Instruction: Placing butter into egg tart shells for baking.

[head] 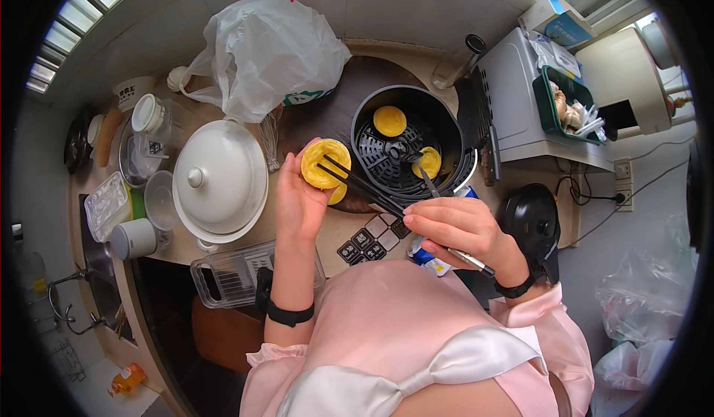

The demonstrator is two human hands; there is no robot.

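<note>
My left hand (304, 194) holds up a round yellow tart shell (319, 170), tilted towards me, with part of another yellow piece (338, 195) just under it. Black chopsticks (374, 195) are gripped in my right hand (460, 232), and their tips touch the inside of the shell. The same hand also holds a metal utensil (430, 185) whose dark end reaches into the black air fryer basket (357, 138). On the basket's slotted rack lie two more yellow rounds, one at the back (390, 121) and one at the front right (428, 163), partly behind the utensil.
A white lidded pot (220, 194) and a filled white plastic bag (273, 54) stand left of the basket. Knives (493, 149) lie to its right, beside a grey appliance (510, 93) bearing a green bin (549, 96). A clear grater box (234, 277) sits at the near edge.
</note>
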